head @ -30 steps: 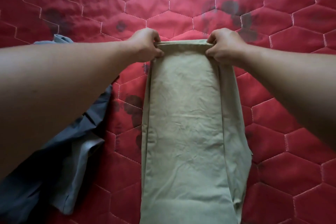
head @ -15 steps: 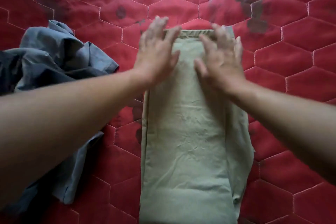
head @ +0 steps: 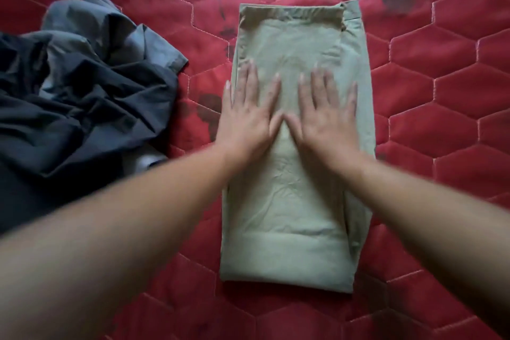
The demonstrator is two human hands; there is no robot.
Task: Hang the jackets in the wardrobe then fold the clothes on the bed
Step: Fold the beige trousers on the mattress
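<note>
Trousers (head: 292,201) folded, long axis running away from the person on bed (head: 441,91). Left hand (head: 248,116) and right hand (head: 325,119) flat on them, fingers (head: 249,77) spread.

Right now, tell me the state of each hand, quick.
Left hand: open, fingers straight, pressing flat on the folded khaki trousers.
Right hand: open, fingers straight, pressing flat on the same trousers.

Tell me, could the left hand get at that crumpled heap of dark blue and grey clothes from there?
Probably yes. The left hand lies flat, empty, on the folded pale green garment; the crumpled heap of dark blue and grey clothes sits to its left, only red quilted bedcover between.
</note>
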